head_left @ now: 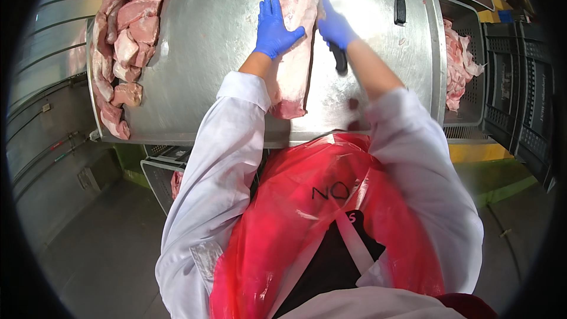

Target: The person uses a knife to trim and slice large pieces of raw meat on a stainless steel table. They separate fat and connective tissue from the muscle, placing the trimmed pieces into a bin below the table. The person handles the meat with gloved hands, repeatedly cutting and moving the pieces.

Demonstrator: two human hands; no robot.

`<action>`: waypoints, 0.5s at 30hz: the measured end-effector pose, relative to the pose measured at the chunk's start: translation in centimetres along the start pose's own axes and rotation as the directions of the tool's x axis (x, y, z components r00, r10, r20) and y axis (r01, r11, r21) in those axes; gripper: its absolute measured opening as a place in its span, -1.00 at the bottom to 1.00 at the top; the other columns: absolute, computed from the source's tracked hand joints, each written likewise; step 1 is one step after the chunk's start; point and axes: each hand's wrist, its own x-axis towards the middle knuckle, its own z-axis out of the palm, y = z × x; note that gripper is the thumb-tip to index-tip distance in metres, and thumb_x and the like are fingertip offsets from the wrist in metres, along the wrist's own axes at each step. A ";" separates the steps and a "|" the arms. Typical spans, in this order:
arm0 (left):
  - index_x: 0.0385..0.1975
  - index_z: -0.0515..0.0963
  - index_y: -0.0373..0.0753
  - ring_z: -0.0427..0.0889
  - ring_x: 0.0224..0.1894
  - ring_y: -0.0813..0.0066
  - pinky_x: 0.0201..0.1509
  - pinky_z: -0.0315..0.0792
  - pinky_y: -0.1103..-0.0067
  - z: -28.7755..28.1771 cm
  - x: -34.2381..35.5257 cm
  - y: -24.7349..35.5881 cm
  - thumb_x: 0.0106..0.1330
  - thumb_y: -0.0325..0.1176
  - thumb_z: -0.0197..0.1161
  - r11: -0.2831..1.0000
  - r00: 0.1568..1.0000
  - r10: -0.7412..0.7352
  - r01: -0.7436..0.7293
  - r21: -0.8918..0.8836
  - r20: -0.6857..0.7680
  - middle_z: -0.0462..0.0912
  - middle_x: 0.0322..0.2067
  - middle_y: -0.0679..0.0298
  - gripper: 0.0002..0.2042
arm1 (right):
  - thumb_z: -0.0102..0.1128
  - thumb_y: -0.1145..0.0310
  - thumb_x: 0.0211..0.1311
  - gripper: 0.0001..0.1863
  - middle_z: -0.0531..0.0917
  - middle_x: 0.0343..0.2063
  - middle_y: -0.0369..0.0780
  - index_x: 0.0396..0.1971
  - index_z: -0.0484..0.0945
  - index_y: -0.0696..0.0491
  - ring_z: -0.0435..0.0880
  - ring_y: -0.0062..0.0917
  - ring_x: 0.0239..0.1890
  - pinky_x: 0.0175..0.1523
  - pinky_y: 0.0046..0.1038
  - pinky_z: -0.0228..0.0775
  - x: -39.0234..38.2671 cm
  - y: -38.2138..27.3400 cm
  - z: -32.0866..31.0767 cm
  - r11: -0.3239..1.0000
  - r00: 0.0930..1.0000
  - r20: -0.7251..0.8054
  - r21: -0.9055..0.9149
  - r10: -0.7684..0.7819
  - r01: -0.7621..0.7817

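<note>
A long, pale slab of meat (292, 74), fatty on top and redder at its near end, lies lengthwise on the metal table (207, 59). My left hand (275, 28), in a blue glove, presses flat on the slab's left side with its fingers stretched and thumb apart. On the slab's right edge, my blue-gloved right hand (336, 26) is closed round a knife, slightly smeared by motion. The knife's black handle (339, 59) sticks out toward me below the fist. I cannot make out its blade.
Several cut pieces of meat (139, 15) lie along the table's left edge. A second black-handled knife (400, 5) rests at the far right. Beside the table, a grey crate (472, 119) holds pale trimmings; dark crates (522, 82) stand farther right. Another crate (158, 178) sits below the near left edge.
</note>
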 end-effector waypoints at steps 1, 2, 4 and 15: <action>0.47 -0.12 -0.47 -0.12 0.52 -0.26 0.56 -0.06 0.18 0.3 -0.3 -0.3 -0.02 0.13 0.45 1.000 1.000 0.003 -0.003 -0.017 -0.015 -0.14 0.47 -0.32 0.20 | -0.04 0.35 0.36 -0.13 0.64 -0.39 -0.08 0.56 -0.29 -0.24 0.62 -0.38 -0.55 -0.50 -0.35 0.55 -1.2 2.2 1.1 0.999 0.999 -0.004 -0.015 -0.039 0.039; 0.47 -0.11 -0.46 -0.10 0.52 -0.27 0.55 -0.05 0.16 0.4 0.2 -0.5 -0.04 0.14 0.46 0.999 0.999 0.009 -0.010 -0.033 -0.045 -0.12 0.47 -0.32 0.21 | 0.00 0.37 0.35 -0.11 0.65 -0.39 -0.08 0.56 -0.28 -0.22 0.62 -0.41 -0.55 -0.48 -0.36 0.57 -2.3 3.8 2.4 0.996 0.996 -0.037 -0.036 -0.077 0.076; 0.47 -0.11 -0.45 -0.10 0.52 -0.27 0.55 -0.05 0.16 0.5 0.2 -0.8 -0.04 0.15 0.45 0.999 0.996 0.032 -0.035 -0.037 -0.081 -0.12 0.47 -0.32 0.21 | 0.00 0.40 0.33 -0.14 0.65 -0.43 -0.11 0.56 -0.19 -0.18 0.61 -0.44 -0.57 -0.47 -0.37 0.54 -3.5 3.1 2.4 0.993 1.000 -0.007 0.114 -0.019 0.019; 0.49 -0.09 -0.41 -0.13 0.54 -0.17 0.56 -0.13 0.15 1.0 0.0 -0.2 0.03 0.16 0.41 0.999 0.994 -0.032 0.029 -0.027 -0.107 -0.13 0.48 -0.27 0.16 | -0.05 0.37 0.38 -0.17 0.52 -0.62 -0.24 0.56 -0.23 -0.18 0.47 -0.58 -0.64 -0.51 -0.41 0.46 -16.3 4.8 5.6 0.988 0.992 0.121 0.146 0.028 -0.045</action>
